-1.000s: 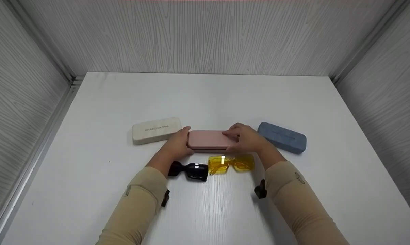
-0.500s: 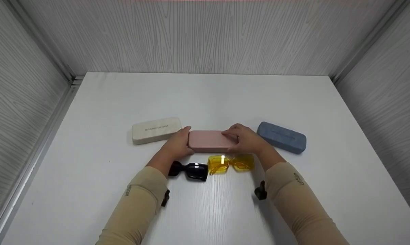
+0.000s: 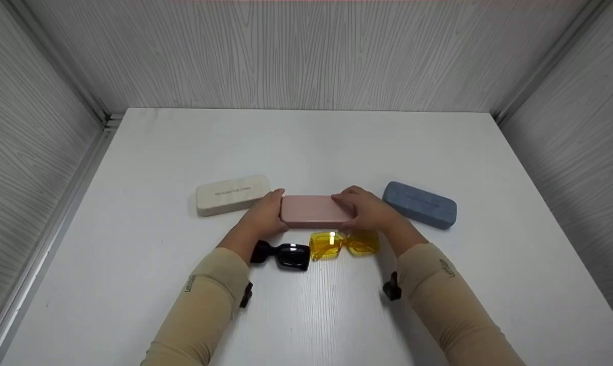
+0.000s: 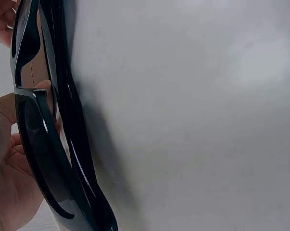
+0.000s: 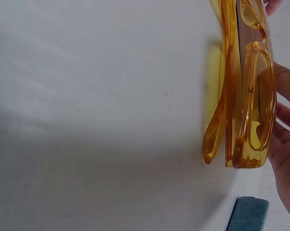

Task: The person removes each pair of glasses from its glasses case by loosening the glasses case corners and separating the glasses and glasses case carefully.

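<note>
A pink glasses case (image 3: 309,212) lies closed on the white table between both hands. Its left end is gripped by my left hand (image 3: 262,216), thumb at the near edge and fingers on the far side. My right hand (image 3: 371,211) holds the right end, with fingertips on the lid and thumb at the front. Black sunglasses (image 3: 292,256) lie just in front of the left hand and partly hide it in the left wrist view. Yellow-lensed glasses (image 3: 325,246) sit in front of the case's right half; in the right wrist view, the right hand (image 5: 289,161) shows behind them.
To the left, a cream glasses case (image 3: 232,195) with printed lettering lies right by the left hand. A blue glasses case (image 3: 420,205) is angled beyond the right hand. Wood-grain panels (image 3: 306,56) enclose the back and sides of the table (image 3: 306,147).
A dark gap along the pink case's front edge has disappeared as its lid came down. Both hands keep almost the same places; the glasses and other cases lie as before.
</note>
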{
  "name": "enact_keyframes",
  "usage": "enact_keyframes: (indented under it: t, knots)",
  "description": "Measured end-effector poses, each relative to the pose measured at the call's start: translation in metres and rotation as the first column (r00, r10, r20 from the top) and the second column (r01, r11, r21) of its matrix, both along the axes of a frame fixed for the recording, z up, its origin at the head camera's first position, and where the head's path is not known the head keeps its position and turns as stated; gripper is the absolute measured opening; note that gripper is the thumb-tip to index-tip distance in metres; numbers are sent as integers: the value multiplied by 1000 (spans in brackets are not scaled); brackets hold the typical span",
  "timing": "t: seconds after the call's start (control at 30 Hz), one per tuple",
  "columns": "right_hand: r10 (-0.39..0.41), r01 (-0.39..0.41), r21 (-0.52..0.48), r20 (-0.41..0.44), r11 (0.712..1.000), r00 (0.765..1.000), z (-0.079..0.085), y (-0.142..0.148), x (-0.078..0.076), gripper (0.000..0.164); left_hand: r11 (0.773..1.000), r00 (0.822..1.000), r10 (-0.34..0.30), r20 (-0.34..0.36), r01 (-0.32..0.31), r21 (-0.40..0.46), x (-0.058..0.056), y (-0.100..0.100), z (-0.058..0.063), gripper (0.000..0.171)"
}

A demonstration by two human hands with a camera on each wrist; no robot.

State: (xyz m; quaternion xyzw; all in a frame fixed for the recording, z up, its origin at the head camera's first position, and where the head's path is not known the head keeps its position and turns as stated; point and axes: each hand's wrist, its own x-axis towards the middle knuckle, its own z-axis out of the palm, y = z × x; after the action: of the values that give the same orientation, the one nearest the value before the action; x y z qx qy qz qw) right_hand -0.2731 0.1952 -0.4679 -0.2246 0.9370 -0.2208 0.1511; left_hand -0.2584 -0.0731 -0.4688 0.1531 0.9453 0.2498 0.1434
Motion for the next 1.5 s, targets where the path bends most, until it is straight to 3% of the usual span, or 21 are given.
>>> enact_keyframes:
  t: [0.3, 0.63, 0.9, 1.1, 1.2, 1.5]
  knots:
    - [-47, 46, 6, 42, 999, 998, -2, 7, 1, 88, 1000, 1000, -7, 16, 7, -7, -2, 1, 0, 82]
    - [-80, 80, 12, 44, 997, 996, -6, 16, 1, 89, 1000, 1000, -9, 19, 10, -19, -2, 1, 1, 76]
    - [-112, 114, -25, 61, 993, 992, -5, 19, 1, 84, 1000, 999, -6, 47, 5, 19, -3, 5, 5, 74]
    - [-147, 156, -85, 100, 984, 984, 1, 17, -1, 78, 999, 998, 16, 60, -17, 28, -12, 9, 4, 76]
    - [-165, 176, -99, 109, 979, 980, 4, 13, -5, 77, 1000, 999, 29, 35, -29, 9, -18, 12, 6, 76]
    - [-131, 130, -66, -13, 989, 991, 12, 7, -21, 75, 995, 995, 97, -3, -97, -7, -34, 19, 12, 72]
